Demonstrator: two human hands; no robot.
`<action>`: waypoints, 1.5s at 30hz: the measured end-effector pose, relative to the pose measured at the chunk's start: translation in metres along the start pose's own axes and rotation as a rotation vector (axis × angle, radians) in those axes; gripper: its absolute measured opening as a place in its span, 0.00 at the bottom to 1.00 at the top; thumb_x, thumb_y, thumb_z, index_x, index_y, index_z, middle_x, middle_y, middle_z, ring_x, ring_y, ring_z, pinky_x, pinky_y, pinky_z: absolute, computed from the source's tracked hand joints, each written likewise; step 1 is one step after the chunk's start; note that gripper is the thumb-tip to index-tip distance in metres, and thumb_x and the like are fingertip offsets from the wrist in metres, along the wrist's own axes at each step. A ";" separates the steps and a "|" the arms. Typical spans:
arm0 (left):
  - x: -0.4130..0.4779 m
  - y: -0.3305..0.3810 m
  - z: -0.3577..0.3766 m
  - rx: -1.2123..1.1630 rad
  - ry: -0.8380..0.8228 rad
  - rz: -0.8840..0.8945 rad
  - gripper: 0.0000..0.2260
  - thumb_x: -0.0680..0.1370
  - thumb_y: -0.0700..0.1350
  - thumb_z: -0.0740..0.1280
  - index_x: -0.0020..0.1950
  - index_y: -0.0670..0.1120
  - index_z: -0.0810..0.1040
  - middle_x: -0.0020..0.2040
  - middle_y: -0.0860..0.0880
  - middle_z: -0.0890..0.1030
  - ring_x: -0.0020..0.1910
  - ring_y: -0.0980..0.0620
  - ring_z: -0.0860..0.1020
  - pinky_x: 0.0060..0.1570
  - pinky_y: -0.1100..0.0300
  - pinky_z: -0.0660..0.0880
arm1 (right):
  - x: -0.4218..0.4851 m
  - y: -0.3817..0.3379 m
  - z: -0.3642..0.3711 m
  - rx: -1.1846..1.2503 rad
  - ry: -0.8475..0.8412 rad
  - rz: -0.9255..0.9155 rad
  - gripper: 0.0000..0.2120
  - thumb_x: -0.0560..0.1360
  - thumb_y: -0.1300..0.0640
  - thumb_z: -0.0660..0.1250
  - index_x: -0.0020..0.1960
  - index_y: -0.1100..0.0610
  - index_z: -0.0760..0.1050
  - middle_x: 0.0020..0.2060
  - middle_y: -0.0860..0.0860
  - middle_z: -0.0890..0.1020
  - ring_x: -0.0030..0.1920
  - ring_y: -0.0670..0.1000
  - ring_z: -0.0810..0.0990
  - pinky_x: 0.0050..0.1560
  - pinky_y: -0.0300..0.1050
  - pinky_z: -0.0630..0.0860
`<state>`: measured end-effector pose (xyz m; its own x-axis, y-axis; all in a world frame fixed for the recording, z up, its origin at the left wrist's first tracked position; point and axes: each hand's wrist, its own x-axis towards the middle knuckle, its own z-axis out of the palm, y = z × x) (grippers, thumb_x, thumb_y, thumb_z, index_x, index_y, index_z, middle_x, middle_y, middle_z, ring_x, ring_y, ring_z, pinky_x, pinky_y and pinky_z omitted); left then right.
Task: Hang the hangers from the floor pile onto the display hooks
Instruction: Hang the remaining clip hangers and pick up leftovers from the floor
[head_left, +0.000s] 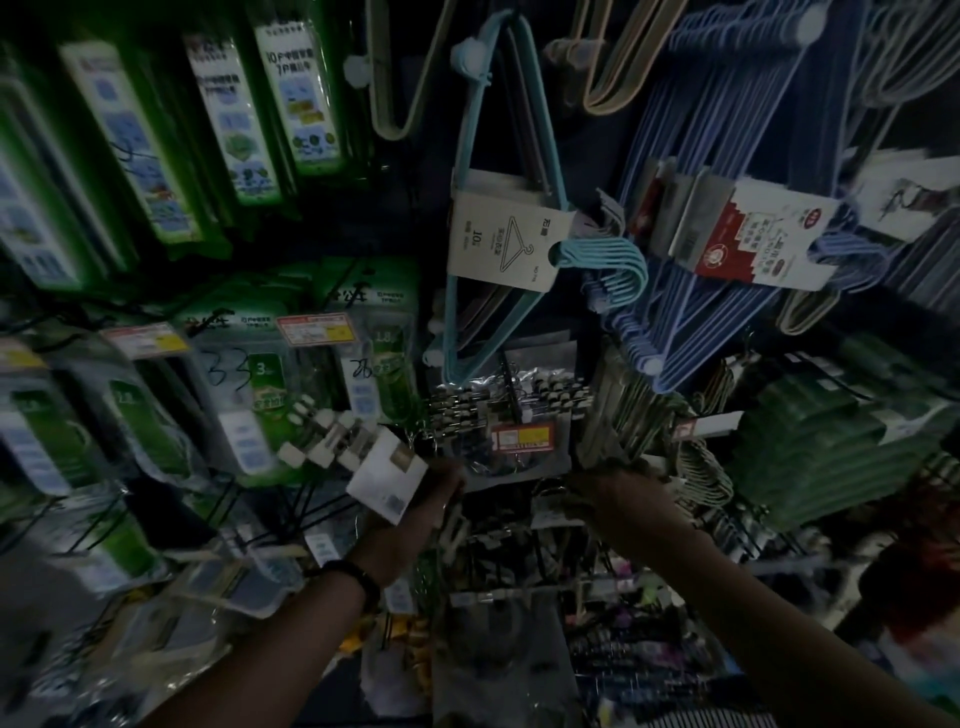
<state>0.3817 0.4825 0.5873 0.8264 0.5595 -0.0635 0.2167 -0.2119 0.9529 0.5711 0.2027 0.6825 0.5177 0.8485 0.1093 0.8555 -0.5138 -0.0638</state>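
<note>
Just below centre, toward 6 o'clock, left hand (436, 491) gripping one carded hanger pack (384, 478), right hand (618, 493) at one grey-green hanger bundle (618, 421), grip too blurred to tell, one teal bundle (618, 260) at 12 o'clock, one blue bundle (696, 312) at 1 o'clock.

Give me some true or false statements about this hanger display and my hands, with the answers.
1. The left hand and right hand both reach up to the display. True.
2. The left hand is empty. False: it holds a pack with a white card.
3. A dark band sits on the left wrist. True.
4. The light blue hangers carry a red card. False: their card is white, with a hanger drawing.
5. The packages at upper left are orange. False: they are green.
</note>
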 end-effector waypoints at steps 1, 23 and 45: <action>-0.008 0.032 0.008 -0.015 0.034 0.021 0.14 0.83 0.53 0.68 0.70 0.58 0.80 0.63 0.52 0.84 0.62 0.53 0.82 0.63 0.50 0.81 | 0.003 -0.003 0.001 -0.012 0.029 0.002 0.17 0.80 0.39 0.64 0.66 0.43 0.75 0.57 0.47 0.85 0.54 0.53 0.85 0.50 0.46 0.81; -0.028 0.154 0.038 -0.185 -0.122 0.136 0.20 0.88 0.39 0.58 0.70 0.58 0.81 0.75 0.61 0.74 0.75 0.60 0.69 0.76 0.56 0.66 | 0.049 -0.011 0.021 -0.195 0.348 0.023 0.14 0.76 0.39 0.63 0.56 0.39 0.83 0.52 0.48 0.87 0.59 0.58 0.82 0.67 0.64 0.67; -0.027 0.170 0.024 -0.043 -0.132 0.075 0.20 0.87 0.41 0.59 0.68 0.65 0.81 0.76 0.62 0.72 0.74 0.61 0.69 0.79 0.53 0.63 | 0.118 0.008 0.024 0.044 0.456 -0.004 0.18 0.81 0.63 0.58 0.69 0.66 0.74 0.63 0.67 0.79 0.52 0.67 0.82 0.46 0.56 0.80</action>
<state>0.4088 0.4122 0.7439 0.9013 0.4323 -0.0274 0.1316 -0.2131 0.9681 0.6391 0.3019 0.6709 0.4686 0.7031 0.5348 0.8621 -0.4962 -0.1031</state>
